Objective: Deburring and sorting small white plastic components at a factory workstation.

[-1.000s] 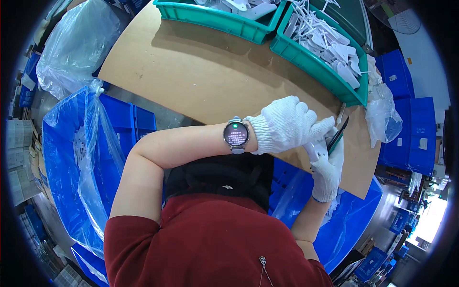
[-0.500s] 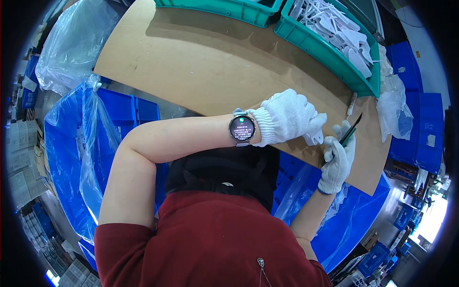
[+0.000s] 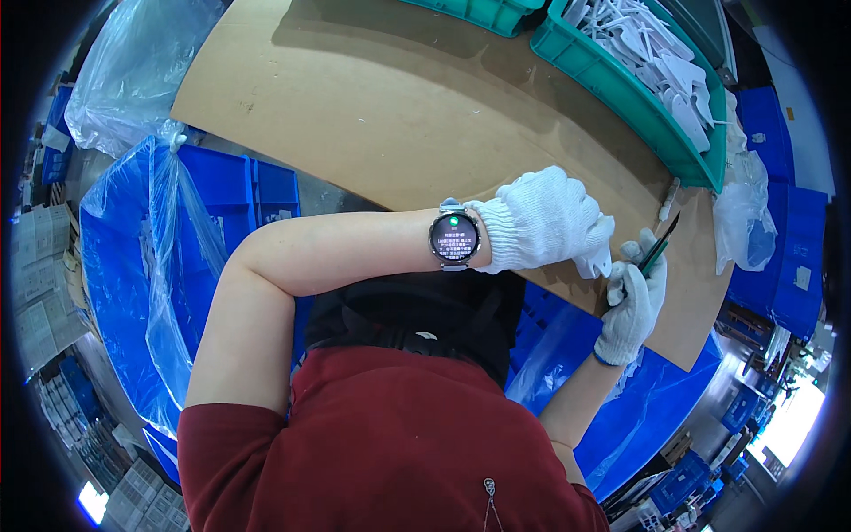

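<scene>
Gloved hands meet at the desk's near right edge.

I see my right hand clamped around a dark green-edged tool; my left hand is curled beside it, grip unclear. A green bin of white pieces lines the far right edge.

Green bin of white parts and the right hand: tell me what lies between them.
In the head view, only bare brown cardboard tabletop and a small white stick-like piece lie between the green bin and the right hand.
</scene>
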The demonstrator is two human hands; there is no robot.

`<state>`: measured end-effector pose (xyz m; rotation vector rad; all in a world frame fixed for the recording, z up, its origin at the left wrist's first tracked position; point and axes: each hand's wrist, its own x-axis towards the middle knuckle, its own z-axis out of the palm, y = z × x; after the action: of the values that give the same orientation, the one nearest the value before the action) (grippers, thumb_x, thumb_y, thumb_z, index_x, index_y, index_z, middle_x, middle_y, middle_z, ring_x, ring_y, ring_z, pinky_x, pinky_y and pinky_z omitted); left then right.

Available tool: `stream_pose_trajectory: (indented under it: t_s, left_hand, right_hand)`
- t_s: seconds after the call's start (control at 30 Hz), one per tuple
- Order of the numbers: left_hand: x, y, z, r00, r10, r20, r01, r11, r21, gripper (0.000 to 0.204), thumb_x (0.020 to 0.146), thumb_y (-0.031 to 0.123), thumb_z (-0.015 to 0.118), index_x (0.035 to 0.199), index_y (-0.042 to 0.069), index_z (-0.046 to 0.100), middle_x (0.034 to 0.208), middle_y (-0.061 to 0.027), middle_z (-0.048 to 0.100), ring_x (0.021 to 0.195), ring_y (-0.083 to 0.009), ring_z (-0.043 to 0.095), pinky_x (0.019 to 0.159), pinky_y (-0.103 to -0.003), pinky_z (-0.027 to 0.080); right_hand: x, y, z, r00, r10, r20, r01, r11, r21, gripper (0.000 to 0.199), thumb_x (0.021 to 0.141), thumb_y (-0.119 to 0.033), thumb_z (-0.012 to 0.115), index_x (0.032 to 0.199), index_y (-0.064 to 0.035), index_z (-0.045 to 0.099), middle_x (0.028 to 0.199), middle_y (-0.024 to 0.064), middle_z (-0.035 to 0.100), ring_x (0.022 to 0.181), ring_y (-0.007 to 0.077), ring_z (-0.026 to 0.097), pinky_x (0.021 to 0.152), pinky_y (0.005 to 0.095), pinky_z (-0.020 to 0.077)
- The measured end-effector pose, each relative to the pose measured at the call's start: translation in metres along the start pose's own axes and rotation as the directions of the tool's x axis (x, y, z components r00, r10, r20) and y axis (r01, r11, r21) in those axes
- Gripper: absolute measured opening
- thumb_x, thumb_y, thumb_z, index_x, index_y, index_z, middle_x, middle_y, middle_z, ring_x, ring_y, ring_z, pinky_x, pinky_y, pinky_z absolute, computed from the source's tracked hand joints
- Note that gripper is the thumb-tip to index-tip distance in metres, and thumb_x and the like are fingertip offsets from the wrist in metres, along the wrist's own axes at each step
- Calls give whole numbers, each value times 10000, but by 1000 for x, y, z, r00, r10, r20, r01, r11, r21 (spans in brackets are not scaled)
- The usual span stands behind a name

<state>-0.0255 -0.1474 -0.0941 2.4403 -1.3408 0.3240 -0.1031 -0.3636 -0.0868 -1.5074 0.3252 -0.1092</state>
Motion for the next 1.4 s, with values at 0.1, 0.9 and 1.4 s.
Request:
stream_pose_trajectory:
  t_s: [0.1, 0.9, 1.4]
  left_hand:
    - [0, 0, -2, 1000, -14, 8, 14, 1000, -25, 293, 860, 232, 661, 1115, 105, 591, 843, -57, 667, 799, -234, 698, 648, -367, 550]
    - [-1, -1, 1, 999, -36, -36, 34, 998, -58, 215, 876, 238, 646, 1045, 117, 595, 808, -63, 674, 776, -249, 712, 627, -376, 563]
    - [-1, 0, -1, 998, -64, -18, 63, 996, -55, 209, 897, 250, 636, 1057, 122, 595, 822, -68, 675, 789, -251, 712, 639, -373, 565]
  right_hand:
    - [1, 0, -1, 1000, 1, -6, -1, 1000, -14, 538, 887, -13, 533, 1414, 64, 458, 1118, 119, 604, 747, 70, 621, 539, 141, 423]
    - [-1, -3, 3, 1000, 2, -18, -3, 998, -58, 502, 910, -12, 523, 1404, 61, 470, 1093, 104, 602, 736, 58, 591, 550, 139, 431]
    - [0, -3, 4, 1000, -2, -12, 2, 998, -66, 504, 912, -17, 523, 1406, 68, 465, 1080, 104, 594, 741, 57, 580, 550, 141, 425]
